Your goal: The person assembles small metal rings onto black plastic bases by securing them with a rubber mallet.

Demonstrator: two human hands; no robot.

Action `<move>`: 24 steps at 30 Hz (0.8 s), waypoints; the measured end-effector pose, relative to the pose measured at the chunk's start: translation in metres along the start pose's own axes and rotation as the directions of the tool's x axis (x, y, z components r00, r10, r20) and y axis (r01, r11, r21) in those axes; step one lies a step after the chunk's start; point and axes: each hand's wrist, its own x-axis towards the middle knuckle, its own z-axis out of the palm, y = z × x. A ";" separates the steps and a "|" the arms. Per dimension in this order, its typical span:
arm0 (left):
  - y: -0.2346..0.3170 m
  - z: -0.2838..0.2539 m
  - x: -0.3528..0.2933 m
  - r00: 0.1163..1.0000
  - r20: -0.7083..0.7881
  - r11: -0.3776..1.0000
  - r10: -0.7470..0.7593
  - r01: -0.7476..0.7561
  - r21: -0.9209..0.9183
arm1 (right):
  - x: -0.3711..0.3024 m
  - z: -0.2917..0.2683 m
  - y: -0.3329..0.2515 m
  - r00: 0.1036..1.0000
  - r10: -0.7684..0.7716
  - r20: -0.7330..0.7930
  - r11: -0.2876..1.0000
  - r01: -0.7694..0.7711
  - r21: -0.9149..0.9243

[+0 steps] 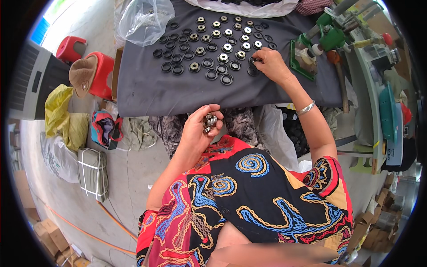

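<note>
My left hand (201, 123) is cupped in front of the table's near edge, its fingers curled round several small shiny metal rings (208, 123) that look like bearings. Over the right part of the cloth, my right hand (268, 63) reaches down with thumb and fingers pinched together at a black ring (252, 60). Whatever sits between those fingertips is hidden. Another black ring (253, 71) lies just below them. Loose rows of black rings cover the cloth; some have a silver metal piece (223, 58) in the middle, while others, like the black ring (176, 58) on the left, show none.
A dark grey cloth (147, 95) covers the table. At its right stands a green hand press (327, 38), with a hammer (340, 75) beside it. A clear plastic bag (147, 22) lies at the far left corner. Red stools (104, 80) and a strapped bundle (93, 173) stand leftward.
</note>
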 end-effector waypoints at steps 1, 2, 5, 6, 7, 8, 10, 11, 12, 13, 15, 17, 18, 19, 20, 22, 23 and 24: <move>0.000 0.000 0.000 1.000 -0.002 1.000 0.001 -0.001 -0.001 | 0.001 -0.001 -0.001 1.000 -0.016 0.015 1.000 0.016 -0.026; 0.000 0.000 0.000 1.000 -0.005 1.000 0.000 0.000 -0.003 | 0.001 0.000 -0.001 1.000 -0.015 0.019 1.000 0.016 -0.025; 0.000 0.002 0.000 1.000 -0.013 1.000 -0.005 0.005 -0.001 | 0.004 -0.002 -0.003 0.998 -0.019 0.051 0.999 0.022 -0.047; 0.000 0.004 0.000 1.000 -0.004 1.000 -0.012 0.012 -0.014 | 0.006 -0.004 -0.006 0.997 -0.031 0.074 0.994 0.039 -0.099; 0.001 0.006 -0.001 1.000 0.005 0.999 -0.019 0.019 -0.025 | 0.006 -0.004 -0.008 0.994 -0.043 0.096 0.987 0.057 -0.150; 0.001 0.009 -0.002 1.000 0.000 1.000 -0.016 0.016 -0.026 | 0.004 -0.005 -0.008 0.994 -0.047 0.098 0.987 0.061 -0.146; 0.004 0.015 -0.002 0.999 0.038 1.000 -0.014 0.014 -0.007 | 0.003 -0.006 -0.013 0.992 -0.105 0.069 0.938 0.122 -0.325; 0.005 0.017 -0.002 0.999 0.032 1.000 -0.003 0.003 -0.006 | -0.001 -0.005 -0.018 0.991 -0.116 0.069 0.939 0.132 -0.318; 0.004 0.017 -0.001 0.999 0.040 1.000 0.005 -0.005 0.018 | -0.008 -0.007 -0.031 0.974 -0.226 -0.025 0.916 0.203 -0.346; 0.003 0.018 -0.002 0.999 0.044 0.999 0.013 -0.015 0.042 | -0.018 -0.009 -0.047 0.936 -0.333 -0.115 0.887 0.270 -0.374; 0.000 0.017 -0.006 0.999 0.035 0.998 0.014 -0.016 0.068 | -0.038 -0.009 -0.089 0.928 -0.358 -0.106 0.931 0.347 -0.109; -0.003 0.021 -0.005 0.997 0.067 0.996 0.026 -0.031 0.082 | -0.056 0.005 -0.113 0.902 -0.429 0.033 0.887 0.415 0.201; -0.007 0.022 -0.003 0.999 0.008 0.995 0.035 -0.036 0.095 | -0.065 0.014 -0.122 0.894 -0.442 0.076 0.879 0.415 0.237; -0.009 0.025 -0.004 0.999 0.019 0.994 0.026 -0.027 0.106 | -0.074 0.024 -0.126 0.885 -0.451 0.118 0.872 0.408 0.269; -0.009 0.027 -0.005 0.999 -0.021 0.988 0.031 -0.028 0.152 | -0.077 0.031 -0.127 0.895 -0.432 0.112 0.885 0.397 0.244; -0.012 0.028 -0.006 0.995 -0.090 0.978 0.053 -0.034 0.204 | -0.082 0.036 -0.129 0.915 -0.374 0.150 0.900 0.318 0.299; -0.014 0.029 -0.007 0.996 -0.082 0.977 0.046 -0.028 0.210 | -0.084 0.037 -0.128 0.920 -0.365 0.145 0.904 0.313 0.293; -0.016 0.029 -0.008 0.992 -0.112 0.974 0.051 -0.024 0.227 | -0.086 0.038 -0.128 0.921 -0.355 0.160 0.900 0.290 0.324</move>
